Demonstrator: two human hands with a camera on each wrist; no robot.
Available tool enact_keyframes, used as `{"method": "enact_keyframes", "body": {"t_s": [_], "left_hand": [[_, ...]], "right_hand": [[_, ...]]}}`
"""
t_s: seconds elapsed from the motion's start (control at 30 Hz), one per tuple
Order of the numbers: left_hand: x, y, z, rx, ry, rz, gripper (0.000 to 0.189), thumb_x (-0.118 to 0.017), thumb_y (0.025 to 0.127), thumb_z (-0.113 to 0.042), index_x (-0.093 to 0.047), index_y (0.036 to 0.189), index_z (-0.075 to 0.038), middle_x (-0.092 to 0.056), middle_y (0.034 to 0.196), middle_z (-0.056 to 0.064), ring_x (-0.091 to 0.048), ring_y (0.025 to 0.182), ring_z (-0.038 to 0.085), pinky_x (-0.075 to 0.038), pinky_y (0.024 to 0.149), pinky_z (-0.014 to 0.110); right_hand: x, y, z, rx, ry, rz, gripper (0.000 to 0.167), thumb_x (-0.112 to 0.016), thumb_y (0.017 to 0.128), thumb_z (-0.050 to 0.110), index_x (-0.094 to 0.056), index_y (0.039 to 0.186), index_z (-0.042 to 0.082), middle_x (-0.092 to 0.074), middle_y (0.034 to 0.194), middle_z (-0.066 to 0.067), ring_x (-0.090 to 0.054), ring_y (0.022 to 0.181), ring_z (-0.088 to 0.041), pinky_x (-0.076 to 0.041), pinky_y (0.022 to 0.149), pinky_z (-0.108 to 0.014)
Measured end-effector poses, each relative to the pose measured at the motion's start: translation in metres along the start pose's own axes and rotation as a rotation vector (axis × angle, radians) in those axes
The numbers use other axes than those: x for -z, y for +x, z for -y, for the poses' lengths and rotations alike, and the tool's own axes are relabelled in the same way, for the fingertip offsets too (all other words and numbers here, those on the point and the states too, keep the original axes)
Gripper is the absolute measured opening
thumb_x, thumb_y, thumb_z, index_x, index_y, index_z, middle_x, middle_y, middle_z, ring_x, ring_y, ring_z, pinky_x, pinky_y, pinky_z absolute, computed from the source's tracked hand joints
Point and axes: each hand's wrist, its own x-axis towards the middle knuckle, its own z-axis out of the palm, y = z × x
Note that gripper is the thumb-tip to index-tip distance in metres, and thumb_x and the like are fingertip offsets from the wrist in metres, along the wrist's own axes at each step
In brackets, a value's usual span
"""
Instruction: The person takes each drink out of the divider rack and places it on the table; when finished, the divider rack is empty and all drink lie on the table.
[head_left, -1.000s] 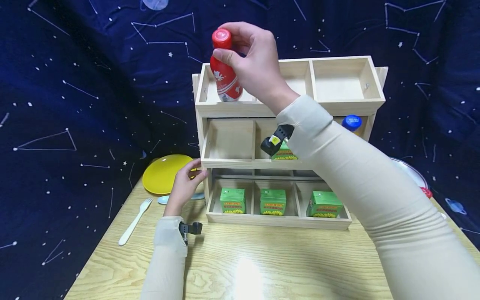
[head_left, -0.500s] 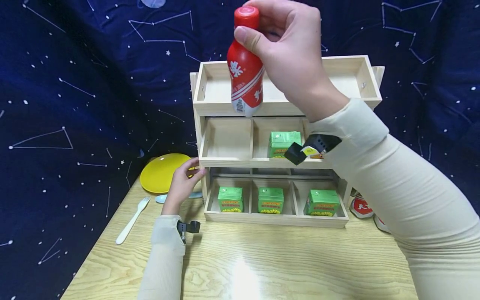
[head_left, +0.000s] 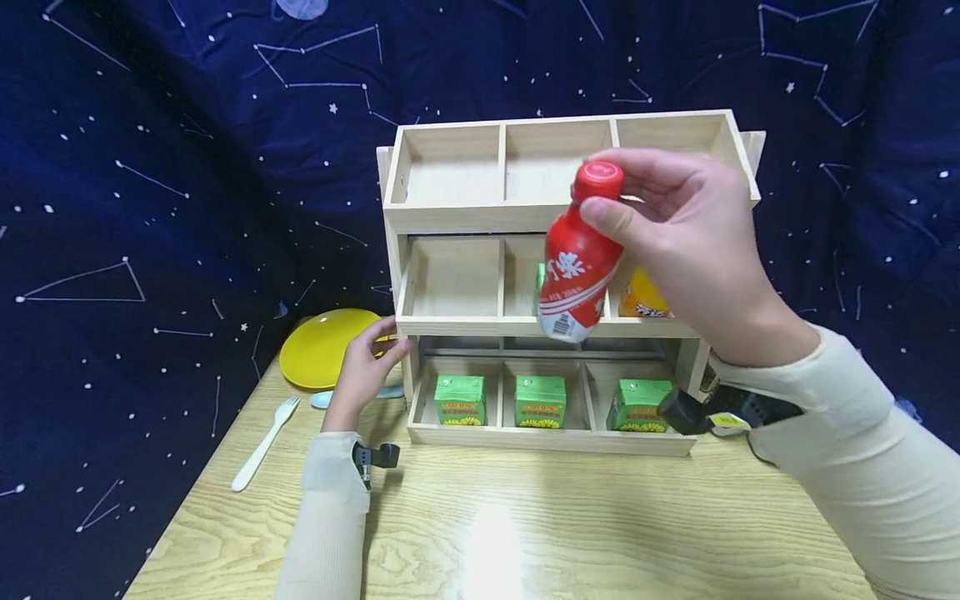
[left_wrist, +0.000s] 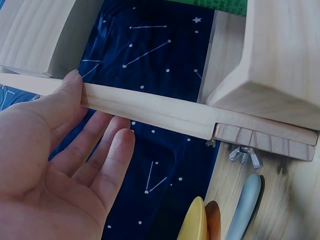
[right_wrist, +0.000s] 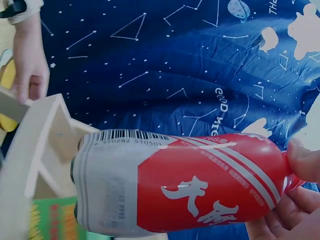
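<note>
My right hand (head_left: pixel 693 242) grips a red-and-white plastic bottle (head_left: pixel 573 271) by its neck, just below the red cap, thumb in front. The bottle tilts, its base toward the lower left, in front of the middle tier of a wooden shelf rack (head_left: pixel 450 327). In the right wrist view the bottle (right_wrist: pixel 215 185) lies across the picture, barcode showing. My left hand (head_left: pixel 365 367) holds the rack's left side post; in the left wrist view the thumb is on the post (left_wrist: pixel 150 107) and the fingers are behind it.
Green drink cartons (head_left: pixel 461 400) stand in the bottom tier. A green carton, partly hidden, and an orange bottle (head_left: pixel 642 294) are in the middle tier. On the left lie a yellow plate (head_left: pixel 318 346), a white fork (head_left: pixel 264 446) and a blue-handled utensil (head_left: pixel 321 400).
My right hand has carried the red bottle from the top tier's left compartment rightward and down, to before the middle tier. The bottle has tilted more. My left hand stays on the post.
</note>
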Motion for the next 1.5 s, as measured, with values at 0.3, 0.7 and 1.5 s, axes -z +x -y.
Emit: {"method": "enact_keyframes", "body": {"t_s": [0.3,0.7,1.5], "left_hand": [[-0.002,0.003,0.001,0.001,0.021,-0.006,0.05,-0.069,0.095,-0.024,-0.054,0.142,-0.016,-0.058,0.132,0.01,-0.061,0.115,0.031,-0.053,0.095,0.044],[-0.005,0.004,-0.002,0.012,0.019,0.001,0.05,-0.069,0.095,-0.025,-0.054,0.142,-0.015,-0.057,0.133,0.011,-0.06,0.116,0.032,-0.052,0.095,0.046],[-0.001,0.0,-0.001,-0.005,-0.014,-0.001,0.047,-0.068,0.095,-0.016,-0.054,0.139,-0.007,-0.059,0.131,0.016,-0.058,0.116,0.037,-0.052,0.096,0.046]], "right_hand": [[0.046,-0.057,-0.032,-0.123,-0.123,0.012,0.039,-0.072,0.088,-0.001,-0.065,0.127,0.002,-0.069,0.116,-0.007,-0.068,0.096,-0.017,-0.054,0.083,-0.017],[0.109,-0.133,-0.077,-0.354,-0.437,-0.15,0.048,-0.068,0.092,0.004,-0.059,0.138,0.013,-0.062,0.116,0.02,-0.06,0.094,0.003,-0.047,0.074,-0.005],[0.241,-0.221,-0.199,-0.161,-0.33,-0.222,0.055,-0.055,0.089,-0.019,-0.066,0.113,0.03,-0.068,0.096,0.028,-0.062,0.079,0.014,-0.045,0.068,-0.001]]}}
